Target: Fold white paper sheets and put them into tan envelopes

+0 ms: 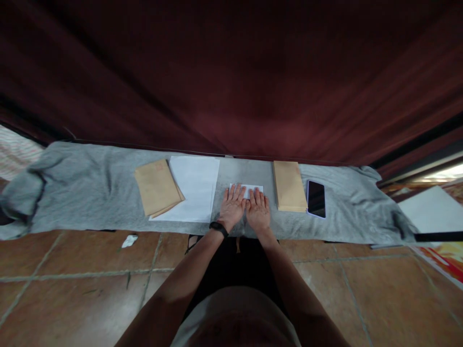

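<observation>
A small white piece of paper, seemingly folded (247, 188), lies on the grey cloth in front of me, and both palms rest on it. My left hand (232, 206) is flat with its fingers stretched out, covering the paper's left part. Beside it my right hand (258, 210) lies flat too, fingers extended over the right part. The hands nearly touch at the thumbs. Most of the paper is hidden under them. To the left is a stack of white paper sheets (195, 188), partly covered by brown envelopes (158, 187). On the right sits a neat stack of brown envelopes (290, 185).
A smartphone (316, 199) with a light purple edge lies right of the envelope stack. Grey cloth (97, 188) covers the long, narrow surface. Behind it hangs a dark red curtain (231, 86). A white scrap (129, 241) lies on the tiled floor (90, 308).
</observation>
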Demonstrator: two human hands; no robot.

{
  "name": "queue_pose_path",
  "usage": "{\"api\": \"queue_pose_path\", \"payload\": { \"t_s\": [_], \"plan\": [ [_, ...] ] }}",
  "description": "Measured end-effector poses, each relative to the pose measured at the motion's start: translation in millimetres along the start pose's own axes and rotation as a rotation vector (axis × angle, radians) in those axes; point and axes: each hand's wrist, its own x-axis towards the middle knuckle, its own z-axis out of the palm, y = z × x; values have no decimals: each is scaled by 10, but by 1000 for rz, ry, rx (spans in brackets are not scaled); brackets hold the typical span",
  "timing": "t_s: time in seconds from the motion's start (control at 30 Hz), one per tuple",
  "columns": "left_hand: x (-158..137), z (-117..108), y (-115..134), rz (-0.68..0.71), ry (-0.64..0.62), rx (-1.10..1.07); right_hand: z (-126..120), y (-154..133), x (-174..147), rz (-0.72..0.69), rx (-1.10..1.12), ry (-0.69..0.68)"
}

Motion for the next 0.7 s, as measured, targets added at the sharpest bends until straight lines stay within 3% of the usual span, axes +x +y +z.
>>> {"api": "queue_pose_path", "payload": {
  "t_s": [0.6,0.7],
  "plan": [
    [-66,69,-70,44,62,67,28,167,-86,107,-11,167],
    [-64,69,-73,45,56,70,-21,128,-32,63,37,151]
  ]
}}
